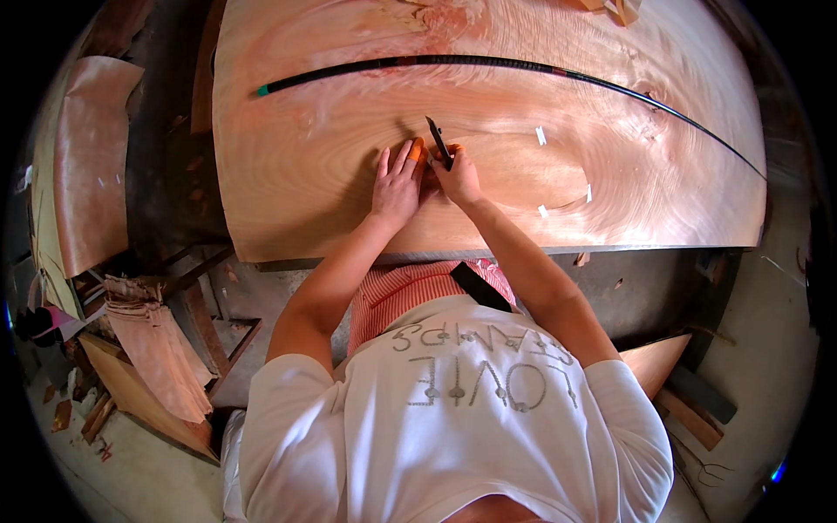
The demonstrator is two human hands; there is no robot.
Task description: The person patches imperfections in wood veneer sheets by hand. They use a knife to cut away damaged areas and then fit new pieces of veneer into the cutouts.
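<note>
A large sheet of pale pinkish wood veneer (305, 209) with swirling grain covers the worktable in front of me. My left hand (399, 190) lies on it with fingers stretched forward, an orange covering on one fingertip. Close beside it, my right hand (459, 180) grips a black utility knife (440, 144), whose tip points away from me. Orange also shows on a finger of the right hand. To the right of the hands, a rounded veneer patch (523, 170) has small white tape pieces (540, 136) along its edge. The surface under my hands is partly hidden.
Beyond my hands, a long thin black rod (427, 60) with a green end lies across the veneer. Folded brown scraps (610, 9) sit at the far edge. Left of the table hang other veneer sheets (96, 166), with a wooden board (144, 397) and offcuts below.
</note>
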